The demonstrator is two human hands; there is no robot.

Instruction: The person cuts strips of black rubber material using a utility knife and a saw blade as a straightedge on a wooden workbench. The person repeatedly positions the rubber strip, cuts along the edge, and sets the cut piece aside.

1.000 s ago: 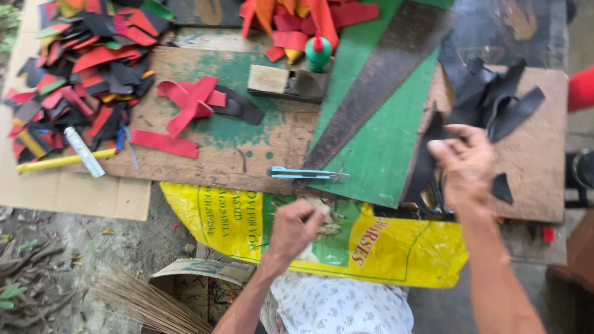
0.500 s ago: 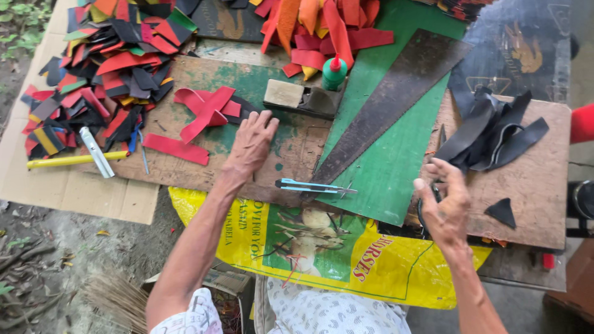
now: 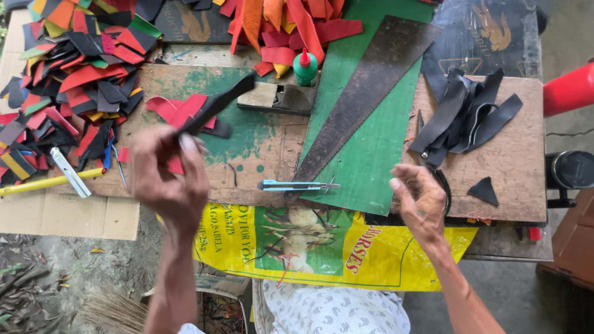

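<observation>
1. 2 bare hands work over a worn wooden surface point(image 3: 495, 185) seen from above.
2. Left hand point(image 3: 167, 179) is raised above the near-left part of the surface, its grip closed on the lower end of a black strip point(image 3: 216, 105); the hand is blurred.
3. That black strip slants up and to the right from the fingers, lifted over a small heap of red strips point(image 3: 179, 108) that lies on the surface.
4. Right hand point(image 3: 421, 201) hovers at the near edge of the surface, fingers loosely curled, grip narrow and holding nothing that can be seen.
5. 1 blue utility knife point(image 3: 294, 185) lies flat between the 2 hands, blade end toward the right hand, apart from both.
6. 1 rusty saw blade point(image 3: 371, 93) lies diagonally on a green sheet point(image 3: 377, 161), its narrow tip near the knife.
7. Black strips in a loose bundle point(image 3: 470, 114) sit on the surface beyond the right hand, and 1 small black triangle point(image 3: 484, 190) lies just to the right of that hand.
8. 1 green glue bottle point(image 3: 305, 67) with a red cap stands upright next to a wooden block point(image 3: 260, 94).
9. Many red, black, orange and green scraps point(image 3: 74, 80) are piled at the far left, with a yellow pencil point(image 3: 43, 184) at their near edge.
10. 1 yellow printed sack point(image 3: 334, 247) hangs below the near edge of the surface.
</observation>
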